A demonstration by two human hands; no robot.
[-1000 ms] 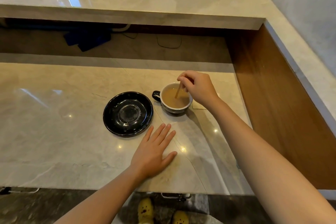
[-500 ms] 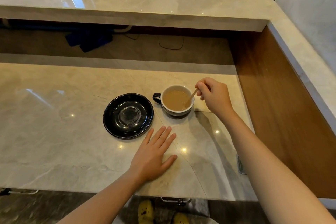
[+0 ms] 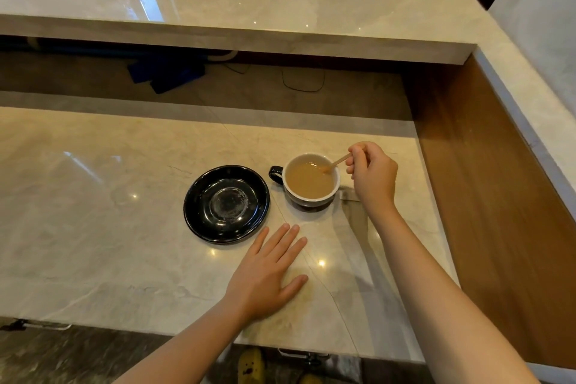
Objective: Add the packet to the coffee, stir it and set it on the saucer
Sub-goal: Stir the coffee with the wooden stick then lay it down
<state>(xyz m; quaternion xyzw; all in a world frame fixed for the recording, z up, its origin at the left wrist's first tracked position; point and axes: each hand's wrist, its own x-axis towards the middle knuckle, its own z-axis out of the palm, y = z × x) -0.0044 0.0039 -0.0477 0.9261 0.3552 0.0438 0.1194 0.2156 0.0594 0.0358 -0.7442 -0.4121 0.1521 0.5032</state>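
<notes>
Pinching stirrer (image 3: 338, 162), right hand (image 3: 372, 176)

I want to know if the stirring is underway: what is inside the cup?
The cup holds light brown coffee, with a wooden stick dipped in from the right hand. The stick's tip and the cup's bottom are hidden under the liquid.

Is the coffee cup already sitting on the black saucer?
No, the cup stands on the counter just right of the empty saucer.

Cup (image 3: 311, 193) of milky coffee stands upright on the counter, just right of the empty black saucer (image 3: 226, 203).
</notes>
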